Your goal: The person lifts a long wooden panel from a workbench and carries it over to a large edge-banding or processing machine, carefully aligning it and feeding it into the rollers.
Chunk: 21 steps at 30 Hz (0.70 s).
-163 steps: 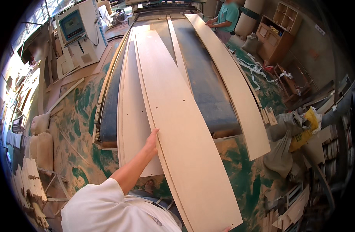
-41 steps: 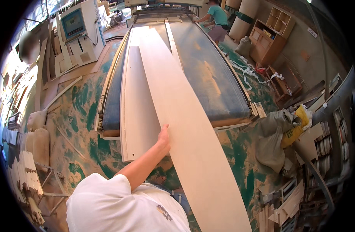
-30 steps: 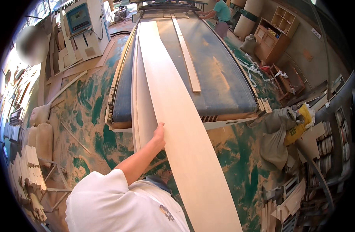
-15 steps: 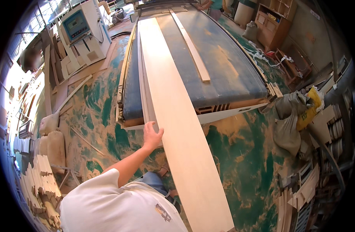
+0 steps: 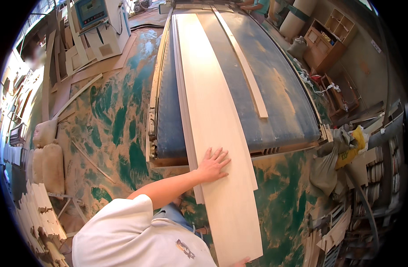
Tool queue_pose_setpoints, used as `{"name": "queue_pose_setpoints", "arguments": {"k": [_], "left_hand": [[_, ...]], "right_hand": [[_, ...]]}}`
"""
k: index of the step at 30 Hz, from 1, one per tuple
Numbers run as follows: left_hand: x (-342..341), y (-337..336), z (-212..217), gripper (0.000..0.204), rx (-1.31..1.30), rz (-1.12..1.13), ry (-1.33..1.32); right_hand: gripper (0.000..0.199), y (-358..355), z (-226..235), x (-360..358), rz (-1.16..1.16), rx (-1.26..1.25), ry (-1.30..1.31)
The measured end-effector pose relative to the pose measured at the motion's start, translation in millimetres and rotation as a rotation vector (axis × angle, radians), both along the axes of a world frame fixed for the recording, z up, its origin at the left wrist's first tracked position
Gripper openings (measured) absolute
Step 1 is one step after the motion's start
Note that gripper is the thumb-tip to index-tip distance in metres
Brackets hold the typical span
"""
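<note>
Long pale wooden boards (image 5: 213, 98) lie overlapped on the left side of a machine's dark belt (image 5: 284, 120), with their near ends jutting out past its front edge. My left hand (image 5: 214, 165) rests flat on top of them, fingers spread, just in front of the belt. At the lower edge of the picture, part of my right hand (image 5: 242, 262) shows at the corner of the near board end (image 5: 235, 240), gripping it; most of that hand is out of the picture. A narrow wooden strip (image 5: 244, 64) lies on the belt to the right of the boards.
Another person (image 5: 258, 6) stands beyond the belt's far right side. A control cabinet (image 5: 95, 26) stands at the far left. Full sacks (image 5: 52, 162) and stacked wood pieces (image 5: 41, 209) are on the left; grey sacks (image 5: 326, 171) sit at right. Dust covers the green floor (image 5: 119, 124).
My left hand has gone from the boards' left edge to flat on top of them. My right hand has come into view at the near end. The view has shifted.
</note>
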<state>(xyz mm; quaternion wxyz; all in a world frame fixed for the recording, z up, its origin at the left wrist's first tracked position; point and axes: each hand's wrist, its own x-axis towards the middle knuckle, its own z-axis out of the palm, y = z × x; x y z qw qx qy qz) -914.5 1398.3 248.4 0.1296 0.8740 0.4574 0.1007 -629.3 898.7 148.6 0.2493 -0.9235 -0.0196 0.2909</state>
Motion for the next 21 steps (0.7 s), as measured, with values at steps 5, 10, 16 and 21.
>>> {"name": "queue_pose_setpoints", "arguments": {"k": [5,10,16,21], "left_hand": [[-54,72,-19,0.07,0.069,0.023,-0.029],[-90,126,-19,0.07,0.086,0.048,-0.012],[-105,174,-14,0.065,0.077,0.191,-0.025],[-95,152,-11,0.06,0.078,0.298,-0.118]], "right_hand": [[0.061,85,-24,-65,-0.231,0.218,0.204],[0.059,133,13,-93,-0.264,0.521,0.622],[0.055,211,51,-129,-0.045,0.509,0.589],[0.05,213,65,-125,-0.01,0.566,0.577]]}}
